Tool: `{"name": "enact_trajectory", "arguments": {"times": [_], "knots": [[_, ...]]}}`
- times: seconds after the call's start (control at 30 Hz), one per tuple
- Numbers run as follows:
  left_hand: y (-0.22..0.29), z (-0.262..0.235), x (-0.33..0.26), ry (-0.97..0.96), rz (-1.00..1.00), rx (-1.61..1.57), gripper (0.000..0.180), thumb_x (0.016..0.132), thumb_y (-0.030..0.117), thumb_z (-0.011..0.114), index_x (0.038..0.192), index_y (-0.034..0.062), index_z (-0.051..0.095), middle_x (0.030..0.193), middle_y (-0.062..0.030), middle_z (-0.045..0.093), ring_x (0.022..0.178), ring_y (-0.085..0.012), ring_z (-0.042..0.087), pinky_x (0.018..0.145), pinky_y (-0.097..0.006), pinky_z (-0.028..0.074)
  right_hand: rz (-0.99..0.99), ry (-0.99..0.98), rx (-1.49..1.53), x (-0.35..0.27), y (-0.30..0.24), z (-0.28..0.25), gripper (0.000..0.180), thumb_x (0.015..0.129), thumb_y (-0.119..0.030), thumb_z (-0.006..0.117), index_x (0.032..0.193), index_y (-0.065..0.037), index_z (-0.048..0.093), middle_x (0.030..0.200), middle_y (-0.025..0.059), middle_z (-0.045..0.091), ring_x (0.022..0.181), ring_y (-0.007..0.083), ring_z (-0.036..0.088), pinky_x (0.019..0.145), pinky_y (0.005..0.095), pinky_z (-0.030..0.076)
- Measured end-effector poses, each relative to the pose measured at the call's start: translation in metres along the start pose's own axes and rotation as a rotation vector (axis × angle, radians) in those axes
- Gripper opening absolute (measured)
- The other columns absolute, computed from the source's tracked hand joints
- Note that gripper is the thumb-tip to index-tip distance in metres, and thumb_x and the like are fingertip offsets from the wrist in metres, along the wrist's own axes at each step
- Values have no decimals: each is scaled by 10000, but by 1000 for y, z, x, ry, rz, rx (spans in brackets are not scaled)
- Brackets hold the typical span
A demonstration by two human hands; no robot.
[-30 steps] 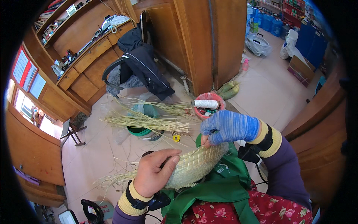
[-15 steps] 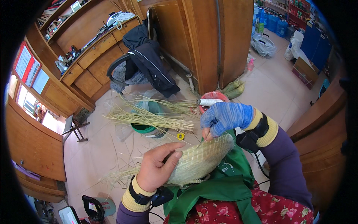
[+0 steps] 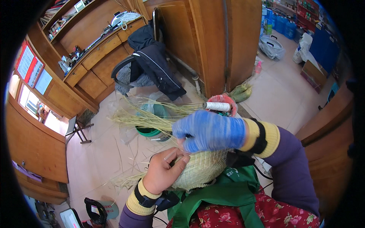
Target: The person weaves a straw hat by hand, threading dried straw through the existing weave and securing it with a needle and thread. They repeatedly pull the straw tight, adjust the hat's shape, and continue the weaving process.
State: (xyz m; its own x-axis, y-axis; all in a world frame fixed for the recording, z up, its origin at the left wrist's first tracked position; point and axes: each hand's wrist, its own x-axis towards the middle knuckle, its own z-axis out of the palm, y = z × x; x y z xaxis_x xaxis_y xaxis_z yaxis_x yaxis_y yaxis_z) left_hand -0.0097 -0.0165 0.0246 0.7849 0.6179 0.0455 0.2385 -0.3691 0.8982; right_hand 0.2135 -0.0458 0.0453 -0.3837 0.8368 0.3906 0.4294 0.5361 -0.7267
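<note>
A pale green woven straw piece [image 3: 201, 169], rounded and bound with rows of light thread, rests on my lap over a green apron [image 3: 224, 197]. My bare left hand [image 3: 163, 171] is closed on its left end, thumb and index finger at the upper edge. Just above the weave, my right hand [image 3: 213, 131], in a blue knitted glove, has its fingers pinched beside my left fingertips. Motion blurs the glove, and what it pinches cannot be made out. Loose straw ends [image 3: 129, 180] stick out left of my left hand.
Long straw stalks [image 3: 140, 121] lie across a green bucket [image 3: 146, 132] ahead. A white thread spool [image 3: 218, 106] sits at a red basin [image 3: 232, 102]. A dark jacket [image 3: 156, 66] hangs over a chair. At lower left stands a lined bin [image 3: 110, 209].
My gloved right hand has moved left along the woven piece, from its right part to beside my left fingers. My left hand keeps its hold. The view has shifted slightly.
</note>
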Motion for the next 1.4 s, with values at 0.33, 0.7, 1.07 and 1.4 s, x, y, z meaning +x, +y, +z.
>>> {"name": "enact_trajectory", "arguments": {"times": [0.33,0.7,1.07,1.4], "knots": [[-10,-9,12,20,135,87,171,932,64,661,1087,0,698,921,-130,706,792,-204,661,738,-304,521,129,11,-1091,-43,-59,-32,141,777,-195,664,846,-72,655,789,117,603,748,302,638,659,394,531],[-8,-6,7,76,83,48,158,898,51,676,1042,-9,704,882,-130,697,784,-231,658,721,-318,518,87,262,-128,-74,-36,23,180,932,-123,639,1074,-15,613,950,125,657,861,249,683,740,356,551],[-9,-4,4,88,128,119,147,928,53,660,1046,-26,698,882,-103,697,795,-151,632,727,-283,501,67,377,-31,-74,-8,68,208,955,-59,611,1149,7,579,1015,135,657,858,232,704,764,313,572],[-10,-3,4,91,140,107,149,926,56,663,1049,-19,700,883,-111,704,789,-158,643,727,-287,509,156,370,37,-75,-15,69,228,952,-50,597,1172,2,569,972,122,655,844,218,709,733,308,572]]}}
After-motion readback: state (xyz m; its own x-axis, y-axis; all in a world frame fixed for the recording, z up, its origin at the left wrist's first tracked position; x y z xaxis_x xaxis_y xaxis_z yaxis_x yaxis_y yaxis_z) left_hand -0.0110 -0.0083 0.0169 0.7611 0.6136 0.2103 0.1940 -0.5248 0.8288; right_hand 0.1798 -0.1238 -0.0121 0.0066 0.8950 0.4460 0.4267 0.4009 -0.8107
